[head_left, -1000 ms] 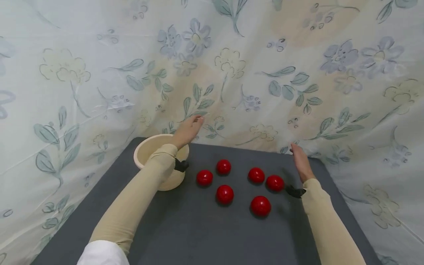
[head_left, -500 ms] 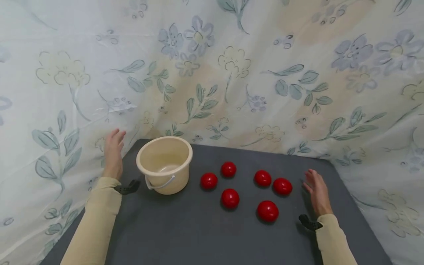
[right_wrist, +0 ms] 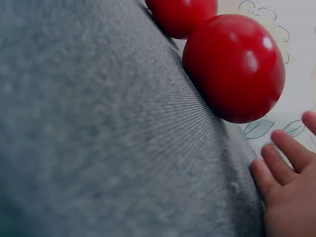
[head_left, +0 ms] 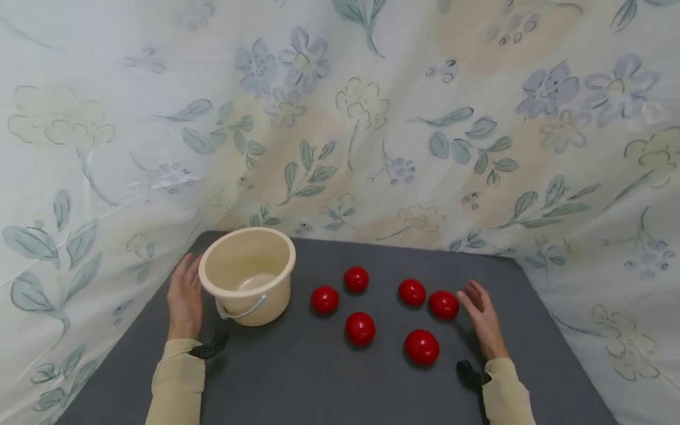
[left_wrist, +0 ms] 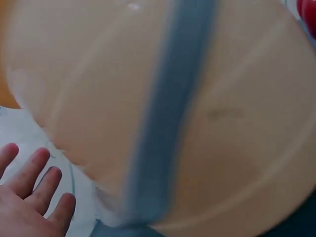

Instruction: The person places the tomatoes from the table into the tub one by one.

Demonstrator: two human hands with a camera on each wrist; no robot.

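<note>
A cream bucket [head_left: 271, 304] with a pale wire handle [head_left: 247, 310] stands upright at the left back of the dark table. My left hand [head_left: 185, 301] is beside its left wall, fingers extended with the fingertips right at the rim. The bucket's wall [left_wrist: 237, 148] and a blurred handle strip [left_wrist: 168, 108] fill the left wrist view. Toward the right, my right hand [head_left: 482, 319] is spread beside the nearest red ball [head_left: 443, 305], its thumb close to the ball. In the right wrist view that red ball [right_wrist: 234, 69] sits just beyond the fingertips [right_wrist: 284, 138].
Several more glossy red balls lie on the grey table [head_left: 329, 389], among them a front one [head_left: 422, 347] and a back one [head_left: 356, 279]. A floral cloth [head_left: 372, 147] hangs behind and around the table. Each wrist wears a black band device [head_left: 211, 346].
My left hand first swung left from over the bucket, clear of it, then came in against its left side. My right hand drew back, then moved left toward the nearest ball.
</note>
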